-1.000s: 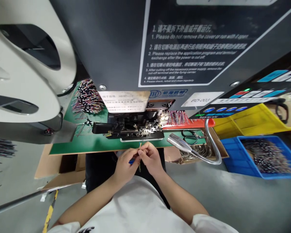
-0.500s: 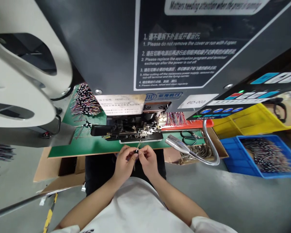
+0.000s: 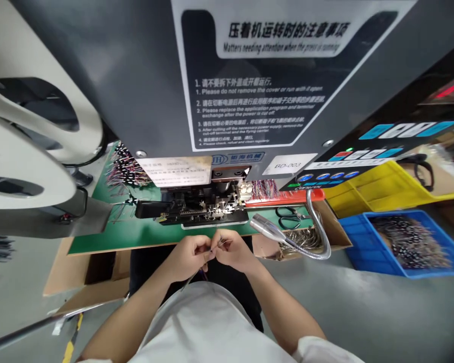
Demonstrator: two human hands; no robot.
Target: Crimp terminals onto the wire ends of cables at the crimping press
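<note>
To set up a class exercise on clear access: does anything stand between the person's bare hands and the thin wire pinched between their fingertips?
Nothing visible does. The bare left hand and bare right hand both touch the thin wire at the fingertips. The chrome gooseneck lamp lies off to the right, beyond the right hand.

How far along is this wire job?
Seemingly done: black-tipped wires fill the blue crate. In hand: the left hand and right hand pinch a thin wire. Seemingly left: the coloured bunch on the green board. The total can't be told.
</note>
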